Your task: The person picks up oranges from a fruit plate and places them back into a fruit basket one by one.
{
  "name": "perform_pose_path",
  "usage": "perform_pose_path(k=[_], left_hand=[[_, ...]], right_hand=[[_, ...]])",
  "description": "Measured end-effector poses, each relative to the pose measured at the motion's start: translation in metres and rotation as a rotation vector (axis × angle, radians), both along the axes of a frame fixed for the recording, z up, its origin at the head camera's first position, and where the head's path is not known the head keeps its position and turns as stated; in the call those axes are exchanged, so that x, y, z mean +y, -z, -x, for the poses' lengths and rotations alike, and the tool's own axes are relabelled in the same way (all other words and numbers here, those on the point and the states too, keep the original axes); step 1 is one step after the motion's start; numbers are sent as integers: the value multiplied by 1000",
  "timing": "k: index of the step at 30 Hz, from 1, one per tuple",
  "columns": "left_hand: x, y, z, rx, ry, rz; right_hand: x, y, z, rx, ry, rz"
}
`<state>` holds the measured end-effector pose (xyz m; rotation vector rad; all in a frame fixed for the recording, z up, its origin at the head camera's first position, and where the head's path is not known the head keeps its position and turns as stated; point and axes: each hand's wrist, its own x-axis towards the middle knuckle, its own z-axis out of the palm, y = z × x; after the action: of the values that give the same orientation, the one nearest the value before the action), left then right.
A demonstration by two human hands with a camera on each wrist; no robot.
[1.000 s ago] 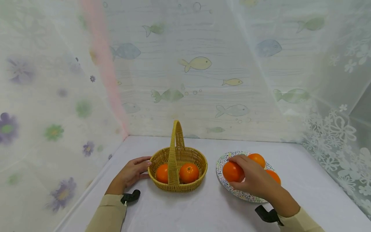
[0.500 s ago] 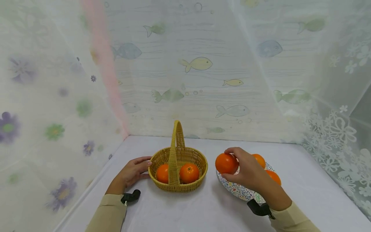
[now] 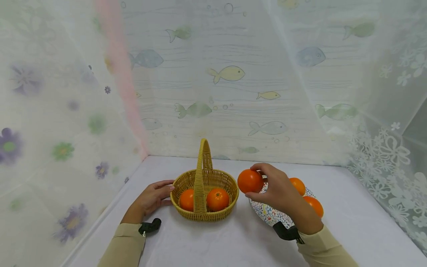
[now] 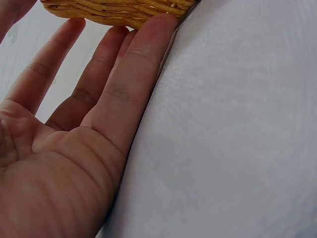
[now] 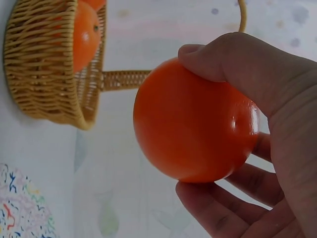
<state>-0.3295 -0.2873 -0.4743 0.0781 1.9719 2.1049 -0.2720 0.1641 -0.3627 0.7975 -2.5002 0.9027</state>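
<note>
Wicker basket: the yellow basket point(image 3: 230, 212) stands upright on the white table point(image 3: 213, 244), with its arched handle point(image 3: 199, 178) up; inside are a left orange point(image 3: 186, 200), partly behind the handle, and a right orange point(image 3: 218, 199).
Patterned plate: on the plate point(image 3: 269, 215), to the right of the basket, lie a rear orange point(image 3: 297, 186) and a front orange point(image 3: 314, 206); your arm covers part of it.
Your left hand point(image 3: 151, 197): its fingers are nearly straight and touch the basket's left side.
Your right hand point(image 3: 278, 189): it holds the raised orange point(image 3: 250, 181) between thumb and fingers.
Raised orange: it is in the air, near the basket's right rim.
</note>
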Motion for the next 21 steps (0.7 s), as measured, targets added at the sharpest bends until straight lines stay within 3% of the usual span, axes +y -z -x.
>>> perform_pose_path(k=[7,15,21], left_hand=[[1,0,-2,6,11,-3],[1,2,0,-8,-6,-5],[1,1,1,7,1,-20]], right_hand=[[-7,-5,3,63,-12,19],[-11,2,7,25,-11,50],[-16,7,11,45,-26,35]])
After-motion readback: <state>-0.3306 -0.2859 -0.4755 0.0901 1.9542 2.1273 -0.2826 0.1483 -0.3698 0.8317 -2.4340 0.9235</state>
